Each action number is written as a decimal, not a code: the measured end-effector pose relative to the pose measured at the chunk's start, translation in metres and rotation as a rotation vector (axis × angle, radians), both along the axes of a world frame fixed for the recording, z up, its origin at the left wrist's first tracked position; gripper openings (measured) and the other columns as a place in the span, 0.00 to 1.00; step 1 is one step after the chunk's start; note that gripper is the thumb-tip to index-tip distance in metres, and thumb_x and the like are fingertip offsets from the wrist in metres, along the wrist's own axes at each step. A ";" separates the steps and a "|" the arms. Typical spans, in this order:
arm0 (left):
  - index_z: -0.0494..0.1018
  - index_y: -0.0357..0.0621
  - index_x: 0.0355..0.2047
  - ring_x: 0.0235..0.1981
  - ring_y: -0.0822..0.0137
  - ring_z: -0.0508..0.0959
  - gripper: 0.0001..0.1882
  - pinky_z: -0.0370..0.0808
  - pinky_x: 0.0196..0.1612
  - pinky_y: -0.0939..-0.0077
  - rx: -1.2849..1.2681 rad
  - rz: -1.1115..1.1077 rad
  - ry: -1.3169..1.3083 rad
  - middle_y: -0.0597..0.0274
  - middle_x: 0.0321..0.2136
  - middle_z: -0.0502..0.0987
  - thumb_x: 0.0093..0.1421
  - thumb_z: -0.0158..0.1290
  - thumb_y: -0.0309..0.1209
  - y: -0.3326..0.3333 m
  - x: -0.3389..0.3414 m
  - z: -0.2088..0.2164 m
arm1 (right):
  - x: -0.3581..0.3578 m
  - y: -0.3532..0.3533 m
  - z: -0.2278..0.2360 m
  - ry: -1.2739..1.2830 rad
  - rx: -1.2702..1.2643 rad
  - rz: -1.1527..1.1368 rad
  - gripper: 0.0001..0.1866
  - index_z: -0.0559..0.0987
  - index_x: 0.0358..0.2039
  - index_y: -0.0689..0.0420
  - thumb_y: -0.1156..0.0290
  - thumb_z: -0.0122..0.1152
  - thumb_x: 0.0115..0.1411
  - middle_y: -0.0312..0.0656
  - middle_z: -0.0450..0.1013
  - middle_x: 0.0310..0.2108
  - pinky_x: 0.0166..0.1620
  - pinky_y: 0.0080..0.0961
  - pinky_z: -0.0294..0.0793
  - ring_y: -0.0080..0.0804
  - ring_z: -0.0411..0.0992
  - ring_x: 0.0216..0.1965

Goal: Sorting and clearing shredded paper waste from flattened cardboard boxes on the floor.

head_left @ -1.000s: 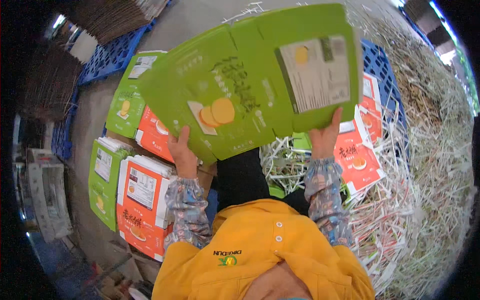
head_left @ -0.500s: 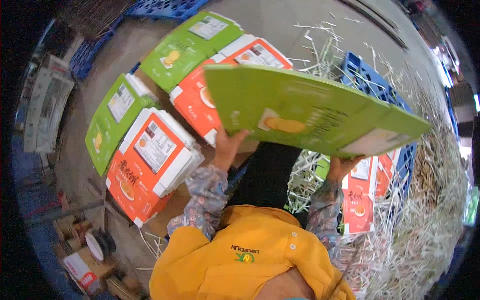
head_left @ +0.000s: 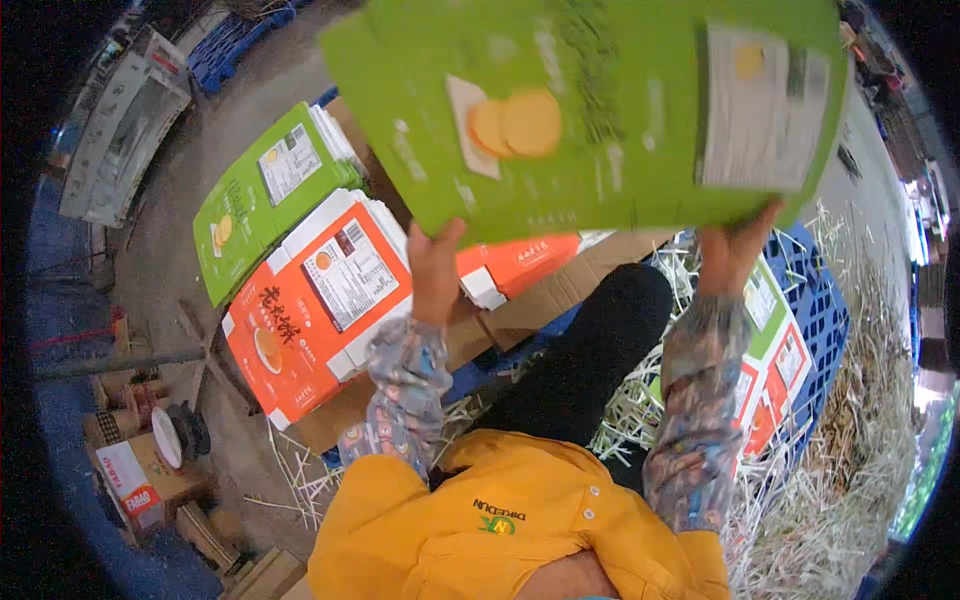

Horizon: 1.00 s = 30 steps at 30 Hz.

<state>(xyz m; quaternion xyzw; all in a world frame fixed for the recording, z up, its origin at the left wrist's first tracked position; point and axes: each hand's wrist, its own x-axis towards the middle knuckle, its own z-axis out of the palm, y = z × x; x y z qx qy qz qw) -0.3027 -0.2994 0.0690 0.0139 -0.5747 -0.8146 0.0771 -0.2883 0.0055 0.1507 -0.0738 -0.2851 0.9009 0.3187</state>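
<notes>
A large flat green carton blank (head_left: 620, 110), printed with round biscuits and a pale label panel, is raised in front of me, slightly blurred. My left hand (head_left: 435, 270) is closed on its lower left edge, and my right hand (head_left: 735, 245) grips the same edge further right. How many sheets are in my hold I cannot tell. Beneath and to the left lie a stack of orange-and-white carton blanks (head_left: 325, 300) and a stack of green ones (head_left: 265, 195). Another orange stack (head_left: 520, 262) shows partly under the raised blank, which hides what lies behind it.
Brown cardboard (head_left: 545, 290) lies under the stacks. On my right stands a blue plastic pallet (head_left: 815, 330), with more printed blanks (head_left: 770, 385) leaning by it. White paper strips (head_left: 800, 520) litter the floor there. A tape roll (head_left: 168, 437) rests on a brown box at lower left.
The green blank has gone up and tilted so its printed face turns toward me. Both hands have risen with it, still gripping. My view has shifted, and the right-hand blanks appear lower.
</notes>
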 end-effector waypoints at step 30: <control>0.63 0.32 0.38 0.41 0.53 0.68 0.26 0.71 0.36 0.65 -0.581 0.164 -0.328 0.46 0.37 0.67 0.42 0.56 0.35 -0.086 -0.232 -0.120 | 0.118 0.044 -0.087 -0.959 0.591 0.078 0.10 0.68 0.30 0.59 0.64 0.45 0.57 0.38 0.68 0.26 0.28 0.16 0.68 0.22 0.67 0.24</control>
